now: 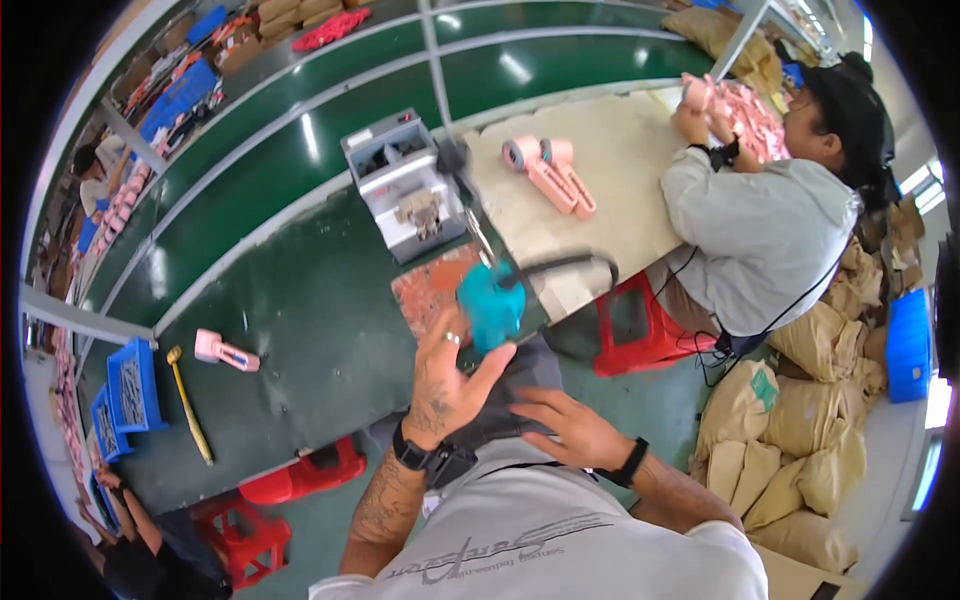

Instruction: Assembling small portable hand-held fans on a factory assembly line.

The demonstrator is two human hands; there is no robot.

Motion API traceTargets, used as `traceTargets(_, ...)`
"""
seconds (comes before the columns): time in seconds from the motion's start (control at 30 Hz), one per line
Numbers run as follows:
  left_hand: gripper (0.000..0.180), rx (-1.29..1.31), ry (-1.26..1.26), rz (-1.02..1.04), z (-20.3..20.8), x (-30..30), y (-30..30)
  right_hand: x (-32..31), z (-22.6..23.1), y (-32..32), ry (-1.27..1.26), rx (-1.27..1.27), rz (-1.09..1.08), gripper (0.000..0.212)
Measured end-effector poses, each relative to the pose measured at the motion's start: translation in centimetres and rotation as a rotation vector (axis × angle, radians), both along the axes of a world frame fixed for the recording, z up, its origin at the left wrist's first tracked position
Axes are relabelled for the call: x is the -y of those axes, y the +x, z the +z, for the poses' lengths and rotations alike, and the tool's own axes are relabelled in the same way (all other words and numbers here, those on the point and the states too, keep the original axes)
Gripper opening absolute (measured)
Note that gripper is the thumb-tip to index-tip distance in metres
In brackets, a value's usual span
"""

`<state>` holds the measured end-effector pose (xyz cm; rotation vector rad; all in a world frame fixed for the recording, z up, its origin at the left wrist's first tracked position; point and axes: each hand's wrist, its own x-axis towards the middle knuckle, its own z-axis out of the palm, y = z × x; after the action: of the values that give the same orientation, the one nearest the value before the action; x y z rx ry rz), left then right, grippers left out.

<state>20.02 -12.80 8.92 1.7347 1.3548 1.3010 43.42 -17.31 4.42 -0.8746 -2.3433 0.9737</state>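
A teal power screwdriver [492,305], blurred by motion, is at the table's near edge, in front of a grey screw feeder [408,190]. My left hand [445,385] is closed around its near side, thumb to the right and fingers to the left; some fingertips are hidden. A metal shaft runs up from the tool toward the feeder, and a black cord [570,262] loops off to the right. My right hand [565,428] hovers in front of my body, open, fingers stretched out, touching nothing. A worn reddish mat [432,287] lies beside the tool.
Two pink handheld fans [560,175] lie on the paper-covered table at right, near a co-worker [770,210] handling pink parts. On the green table at left are a pink piece [226,350], a yellow hammer [190,405] and blue bins [133,385]. Red stools [650,330] and sacks [800,440] stand around.
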Motion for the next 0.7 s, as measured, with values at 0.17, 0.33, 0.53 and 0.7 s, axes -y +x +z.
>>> traceTargets(0.17,0.025,0.142,-0.001,-0.026,-0.7,-2.8,0.5,3.8,-19.1,13.3,-0.613,0.088,-0.623,0.033)
traceTargets(0.33,0.042,0.034,-0.047,-0.109,-3.6,-3.6,-1.1,3.6,-37.2,14.9,-1.436,-0.062,-0.659,0.046)
traceTargets(0.53,0.039,0.295,-0.053,-0.019,-4.5,-4.8,-1.3,0.1,-33.4,8.0,-1.899,-0.352,-0.524,0.056)
traceTargets(0.7,0.029,0.008,-0.047,0.032,-1.8,-6.2,-1.4,-0.9,-34.4,9.9,-1.859,-0.121,-0.528,0.046)
